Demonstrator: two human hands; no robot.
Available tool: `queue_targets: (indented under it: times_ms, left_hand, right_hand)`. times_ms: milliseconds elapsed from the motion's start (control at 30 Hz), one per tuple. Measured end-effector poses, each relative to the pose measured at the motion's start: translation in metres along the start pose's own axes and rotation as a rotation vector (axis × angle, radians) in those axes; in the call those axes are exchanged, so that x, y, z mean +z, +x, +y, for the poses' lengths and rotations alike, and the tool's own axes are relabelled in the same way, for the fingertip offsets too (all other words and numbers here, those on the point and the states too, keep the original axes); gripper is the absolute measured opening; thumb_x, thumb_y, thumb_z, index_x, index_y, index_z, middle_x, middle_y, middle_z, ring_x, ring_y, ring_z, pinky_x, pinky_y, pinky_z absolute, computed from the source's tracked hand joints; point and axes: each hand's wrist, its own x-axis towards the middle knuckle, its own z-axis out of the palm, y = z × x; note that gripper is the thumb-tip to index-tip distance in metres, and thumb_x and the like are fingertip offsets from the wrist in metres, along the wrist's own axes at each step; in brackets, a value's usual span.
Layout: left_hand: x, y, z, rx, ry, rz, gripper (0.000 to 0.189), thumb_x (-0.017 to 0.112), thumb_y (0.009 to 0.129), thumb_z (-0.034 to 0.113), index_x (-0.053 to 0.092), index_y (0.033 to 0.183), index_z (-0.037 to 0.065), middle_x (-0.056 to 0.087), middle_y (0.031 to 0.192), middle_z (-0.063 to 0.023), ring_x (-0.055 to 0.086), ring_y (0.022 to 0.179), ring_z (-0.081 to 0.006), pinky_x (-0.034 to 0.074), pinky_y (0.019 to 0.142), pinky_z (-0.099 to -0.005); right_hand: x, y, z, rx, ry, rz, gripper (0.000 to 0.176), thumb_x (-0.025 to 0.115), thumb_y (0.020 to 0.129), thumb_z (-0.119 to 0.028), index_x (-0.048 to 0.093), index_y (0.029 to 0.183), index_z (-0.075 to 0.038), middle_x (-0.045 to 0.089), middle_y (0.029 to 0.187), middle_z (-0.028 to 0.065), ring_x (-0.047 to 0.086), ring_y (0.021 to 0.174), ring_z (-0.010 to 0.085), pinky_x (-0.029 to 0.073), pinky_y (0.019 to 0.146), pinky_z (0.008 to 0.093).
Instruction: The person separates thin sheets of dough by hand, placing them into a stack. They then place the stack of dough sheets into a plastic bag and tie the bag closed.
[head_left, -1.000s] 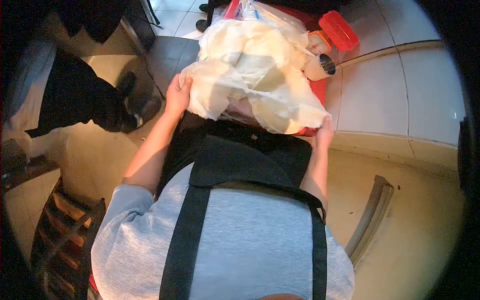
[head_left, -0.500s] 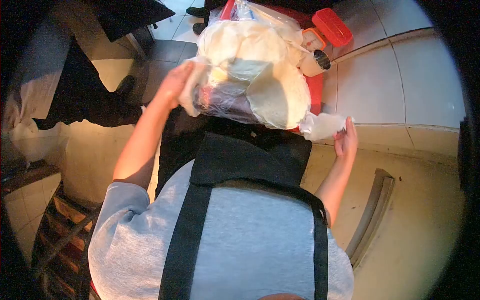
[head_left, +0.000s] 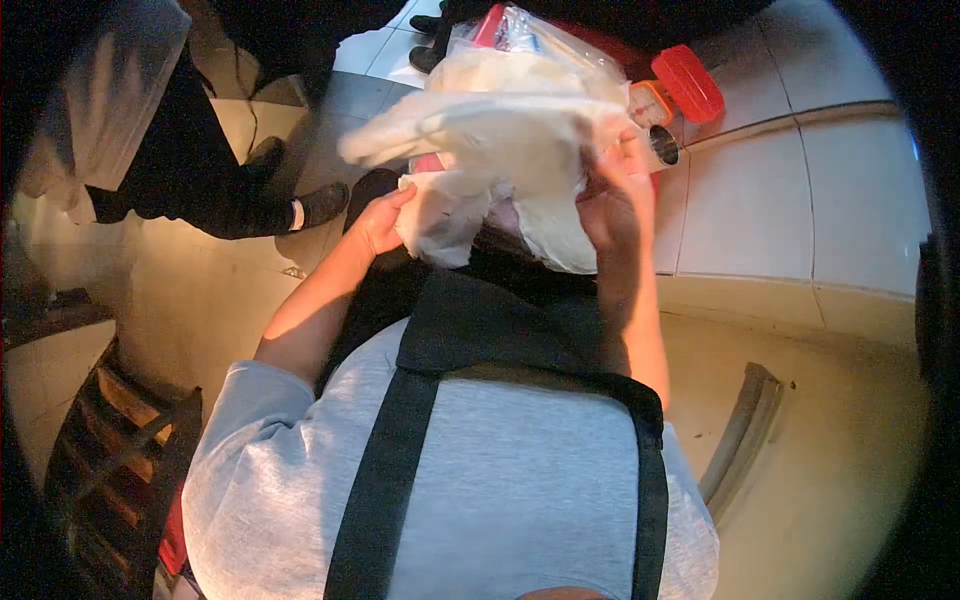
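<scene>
A person in a grey top and black apron holds a clear plastic bag (head_left: 520, 120) of pale, floppy sheets up at chest height, at the left end of a white tiled worktop (head_left: 800, 190). The left hand (head_left: 383, 220) pinches the bag's lower left corner. The right hand (head_left: 615, 195) is closed tight on its right side.

The load looks slack and uneven. With only a corner held on the left, the film could slip or tear and the sheets slide out toward the floor. The right elbow works just beside a metal cup (head_left: 662, 146) and a red lid (head_left: 688, 82), either easily knocked. To the left, another person's shoe (head_left: 322, 203) stands near, narrowing the floor. The worktop to the right offers the most open room, and its near rim runs close to the apron.
</scene>
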Motion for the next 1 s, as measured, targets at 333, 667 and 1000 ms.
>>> queue_targets:
  times_ms: [333,667,1000]
  left_hand:
    - [0.021,-0.001,0.012,0.011,0.080,-0.102,0.044,0.051,0.088,0.030,0.047,0.124,0.006,0.056,0.117,-0.0102,0.058,0.101,-0.0218,0.048,0.087,-0.0380]
    - [0.004,0.000,0.006,0.059,0.031,-0.153,0.041,0.050,0.090,0.027,0.047,0.123,0.005,0.054,0.121,-0.0108,0.055,0.106,-0.0233,0.046,0.091,-0.0393]
    - [0.016,-0.035,0.014,0.089,-0.377,-0.282,0.090,0.050,0.077,0.061,0.022,0.138,0.000,0.031,0.141,-0.0144,0.030,0.130,-0.0284,0.020,0.109,-0.0436]
  right_hand:
    - [-0.108,-0.056,0.098,0.418,-0.265,0.503,0.035,0.048,0.084,0.005,0.043,0.117,-0.006,0.058,0.107,0.0114,0.058,0.087,0.0173,0.050,0.075,0.0298]
    - [-0.143,-0.050,0.072,-0.106,-1.349,0.402,0.034,0.060,0.080,-0.007,0.052,0.112,-0.002,0.059,0.106,0.0112,0.057,0.096,0.0200,0.048,0.079,0.0320]
    - [-0.114,0.032,0.124,-0.232,-1.770,0.040,0.035,0.065,0.070,-0.015,0.059,0.104,-0.010,0.052,0.115,0.0151,0.048,0.110,0.0282,0.039,0.094,0.0354]
